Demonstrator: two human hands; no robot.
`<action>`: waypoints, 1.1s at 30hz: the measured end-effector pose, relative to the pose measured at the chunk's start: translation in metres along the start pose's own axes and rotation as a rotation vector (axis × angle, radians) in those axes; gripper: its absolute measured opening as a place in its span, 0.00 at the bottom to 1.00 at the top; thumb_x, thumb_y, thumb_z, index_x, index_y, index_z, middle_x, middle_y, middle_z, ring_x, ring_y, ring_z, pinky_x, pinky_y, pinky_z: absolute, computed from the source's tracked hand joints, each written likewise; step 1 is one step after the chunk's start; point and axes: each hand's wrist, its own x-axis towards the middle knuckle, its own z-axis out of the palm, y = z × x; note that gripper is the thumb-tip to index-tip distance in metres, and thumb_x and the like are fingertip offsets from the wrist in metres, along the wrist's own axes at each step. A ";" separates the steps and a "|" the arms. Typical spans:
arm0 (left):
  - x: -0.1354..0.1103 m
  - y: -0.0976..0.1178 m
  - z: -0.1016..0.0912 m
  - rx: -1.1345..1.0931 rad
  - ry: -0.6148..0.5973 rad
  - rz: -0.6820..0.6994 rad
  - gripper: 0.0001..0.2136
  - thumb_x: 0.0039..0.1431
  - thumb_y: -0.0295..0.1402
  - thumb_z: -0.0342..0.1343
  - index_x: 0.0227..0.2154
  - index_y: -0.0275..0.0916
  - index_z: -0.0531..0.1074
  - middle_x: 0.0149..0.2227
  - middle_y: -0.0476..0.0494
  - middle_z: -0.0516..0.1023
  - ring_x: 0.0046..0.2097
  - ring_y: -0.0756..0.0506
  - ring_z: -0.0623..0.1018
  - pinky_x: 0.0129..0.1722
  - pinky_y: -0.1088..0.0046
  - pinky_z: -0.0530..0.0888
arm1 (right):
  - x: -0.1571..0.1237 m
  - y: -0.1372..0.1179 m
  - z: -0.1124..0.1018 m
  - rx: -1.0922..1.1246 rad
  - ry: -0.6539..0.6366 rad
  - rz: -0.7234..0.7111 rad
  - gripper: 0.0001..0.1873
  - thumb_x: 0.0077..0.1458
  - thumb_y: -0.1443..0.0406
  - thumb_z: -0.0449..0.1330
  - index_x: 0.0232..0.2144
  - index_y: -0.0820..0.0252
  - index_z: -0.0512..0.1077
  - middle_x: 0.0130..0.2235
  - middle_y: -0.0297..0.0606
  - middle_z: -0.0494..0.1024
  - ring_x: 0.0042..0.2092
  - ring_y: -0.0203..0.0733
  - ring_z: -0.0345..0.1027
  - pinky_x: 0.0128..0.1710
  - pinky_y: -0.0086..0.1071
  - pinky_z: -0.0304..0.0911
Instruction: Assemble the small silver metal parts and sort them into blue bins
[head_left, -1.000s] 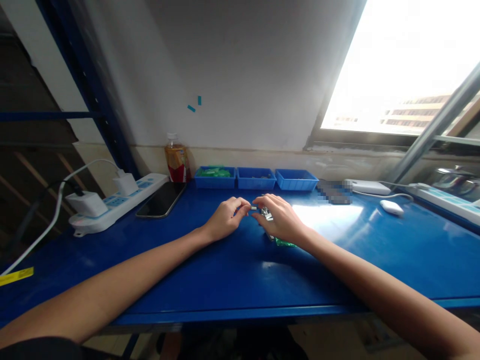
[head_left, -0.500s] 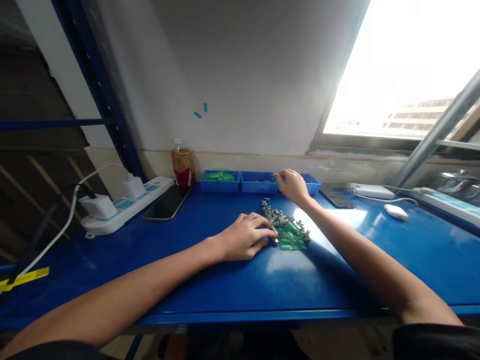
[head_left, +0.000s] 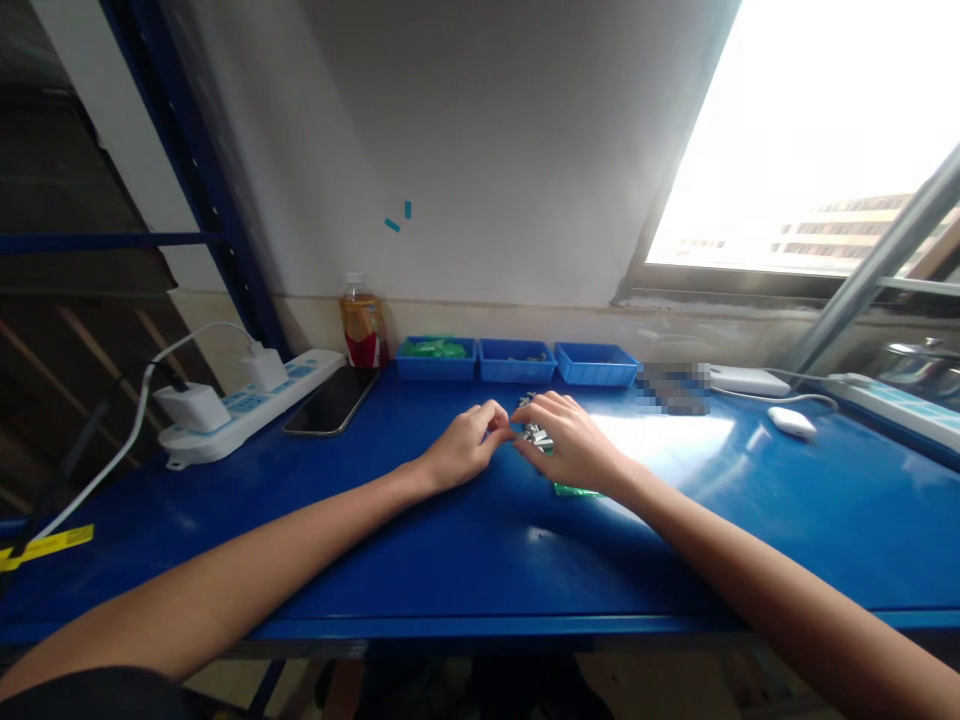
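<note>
Over the blue tabletop (head_left: pixel 420 560), left hand (head_left: pixel 466 446) and right hand (head_left: pixel 568 437) meet at the fingertips; whether they pinch anything, I cannot tell. Loose metal pieces (head_left: pixel 538 437) beneath suggest unfinished work.

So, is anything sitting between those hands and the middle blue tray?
Yes: a few small metal parts lie low on the table, just beyond the right hand and short of the middle blue tray. Nothing else visible is in the way.

Left grip (head_left: pixel 461 448) and right grip (head_left: pixel 568 440) sit close together, fingers (head_left: pixel 489 412) bent (forearms (head_left: pixel 300 548) angled inward).
</note>
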 end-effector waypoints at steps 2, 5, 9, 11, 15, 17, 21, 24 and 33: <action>0.001 -0.001 0.000 -0.062 0.024 -0.034 0.09 0.62 0.38 0.47 0.32 0.38 0.65 0.29 0.50 0.71 0.31 0.49 0.70 0.31 0.75 0.66 | 0.002 -0.007 0.005 0.001 -0.005 -0.018 0.08 0.56 0.62 0.58 0.37 0.58 0.68 0.35 0.40 0.73 0.38 0.44 0.64 0.39 0.36 0.58; 0.001 0.000 -0.001 -0.100 0.024 -0.051 0.10 0.62 0.40 0.47 0.32 0.38 0.65 0.28 0.51 0.70 0.30 0.50 0.70 0.29 0.76 0.65 | 0.005 -0.007 0.009 0.031 0.016 -0.020 0.06 0.59 0.62 0.55 0.35 0.58 0.68 0.34 0.39 0.74 0.37 0.42 0.65 0.38 0.34 0.59; -0.001 0.003 -0.004 -0.171 0.020 -0.045 0.10 0.63 0.39 0.45 0.36 0.38 0.66 0.31 0.49 0.73 0.33 0.49 0.73 0.34 0.74 0.68 | 0.005 -0.003 0.010 0.058 0.065 0.007 0.08 0.61 0.61 0.53 0.33 0.58 0.69 0.33 0.39 0.75 0.36 0.41 0.66 0.38 0.34 0.60; -0.002 0.005 -0.004 -0.206 0.016 -0.024 0.10 0.62 0.38 0.48 0.42 0.39 0.65 0.34 0.47 0.75 0.37 0.48 0.75 0.37 0.73 0.69 | 0.005 -0.002 0.010 0.063 0.080 0.055 0.10 0.62 0.62 0.51 0.31 0.58 0.69 0.31 0.38 0.75 0.35 0.41 0.67 0.37 0.33 0.60; -0.004 0.006 -0.003 -0.109 0.028 -0.003 0.13 0.57 0.38 0.55 0.43 0.41 0.66 0.36 0.46 0.76 0.37 0.47 0.75 0.37 0.72 0.70 | 0.006 -0.001 0.013 0.052 0.081 0.123 0.15 0.63 0.63 0.49 0.26 0.58 0.68 0.28 0.38 0.75 0.33 0.41 0.67 0.34 0.33 0.60; -0.004 0.005 -0.003 -0.059 0.057 -0.017 0.10 0.59 0.39 0.53 0.40 0.40 0.69 0.35 0.46 0.76 0.37 0.47 0.75 0.36 0.72 0.70 | 0.007 -0.002 0.014 0.049 0.069 0.128 0.16 0.63 0.62 0.48 0.25 0.58 0.68 0.29 0.38 0.75 0.33 0.41 0.68 0.34 0.33 0.60; -0.002 0.003 -0.003 -0.064 0.089 -0.042 0.11 0.62 0.39 0.48 0.38 0.38 0.70 0.34 0.46 0.77 0.36 0.46 0.75 0.36 0.72 0.69 | 0.006 -0.005 0.014 0.088 0.068 0.173 0.09 0.60 0.59 0.53 0.35 0.58 0.69 0.31 0.37 0.75 0.35 0.41 0.69 0.35 0.33 0.61; -0.001 0.001 -0.004 -0.094 0.082 -0.045 0.13 0.64 0.40 0.45 0.34 0.37 0.70 0.30 0.47 0.76 0.34 0.47 0.75 0.36 0.73 0.69 | 0.004 -0.006 0.011 0.095 0.083 0.132 0.11 0.57 0.59 0.57 0.41 0.59 0.67 0.33 0.37 0.75 0.36 0.41 0.68 0.36 0.33 0.62; -0.001 0.003 -0.003 -0.009 0.009 -0.044 0.16 0.65 0.40 0.42 0.38 0.37 0.71 0.35 0.44 0.77 0.38 0.45 0.75 0.40 0.70 0.69 | 0.016 0.019 0.001 -0.096 0.160 0.059 0.12 0.59 0.60 0.53 0.28 0.59 0.70 0.30 0.39 0.74 0.34 0.41 0.65 0.36 0.33 0.58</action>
